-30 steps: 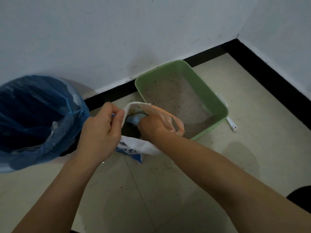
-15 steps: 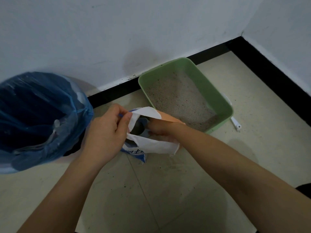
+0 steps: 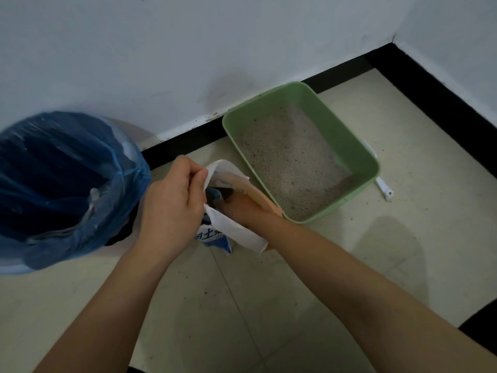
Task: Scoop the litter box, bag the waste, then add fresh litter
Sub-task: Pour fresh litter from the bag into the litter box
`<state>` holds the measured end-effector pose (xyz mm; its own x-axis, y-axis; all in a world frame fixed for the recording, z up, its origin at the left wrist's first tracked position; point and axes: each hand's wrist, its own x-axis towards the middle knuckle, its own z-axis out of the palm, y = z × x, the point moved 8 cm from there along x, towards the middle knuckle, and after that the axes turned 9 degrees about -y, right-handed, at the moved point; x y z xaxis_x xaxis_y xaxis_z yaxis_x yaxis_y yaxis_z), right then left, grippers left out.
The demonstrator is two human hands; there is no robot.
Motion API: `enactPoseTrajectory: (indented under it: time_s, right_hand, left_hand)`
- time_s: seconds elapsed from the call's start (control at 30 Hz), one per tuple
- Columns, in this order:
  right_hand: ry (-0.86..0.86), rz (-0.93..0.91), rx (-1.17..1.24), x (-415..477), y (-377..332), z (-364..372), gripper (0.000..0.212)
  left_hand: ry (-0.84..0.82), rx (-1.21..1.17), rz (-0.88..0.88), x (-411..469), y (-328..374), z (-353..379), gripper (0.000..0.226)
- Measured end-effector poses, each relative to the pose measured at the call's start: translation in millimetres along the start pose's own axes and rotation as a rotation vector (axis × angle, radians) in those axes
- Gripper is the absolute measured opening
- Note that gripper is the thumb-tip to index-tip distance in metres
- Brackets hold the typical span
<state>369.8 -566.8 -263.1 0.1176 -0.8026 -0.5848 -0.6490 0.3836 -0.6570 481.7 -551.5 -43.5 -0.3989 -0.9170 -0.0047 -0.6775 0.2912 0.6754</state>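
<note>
Right hand (image 3: 243, 210) now deeper inside litter bag (image 3: 236, 232), just beside litter box (image 3: 344, 135); its grip is hidden, can't tell. Left hand (image 3: 172, 203) pinches bag rim. Probably scooping fresh litter.

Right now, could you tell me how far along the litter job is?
Scooping looks done: the litter in the green litter box lies even, and a white tool lies beside it. Bagging I cannot confirm; the blue-lined bin is dark inside. In hand: the left hand grips the mouth of the printed bag while the right hand reaches inside. Left: adding fresh litter to the box.
</note>
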Motion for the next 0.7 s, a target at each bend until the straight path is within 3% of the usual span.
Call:
enactPoseTrajectory:
  time_s: [0.37, 0.6, 0.7]
  right_hand:
    - [-0.127, -0.064, 0.175, -46.7, 3.8, -27.6, 0.048]
    - [-0.030, -0.112, 0.015, -83.2, -4.3, -77.4, 0.046]
    - [-0.071, -0.174, 0.234, -105.2, -0.4, -94.5, 0.042]
  left_hand:
    - [0.079, -0.067, -0.065, 2.3, -5.7, -10.9, 0.012]
    - [0.134, -0.122, -0.089, 9.0, -9.5, -10.7, 0.014]
    - [0.167, -0.165, -0.089, 10.6, -10.0, -10.0, 0.014]
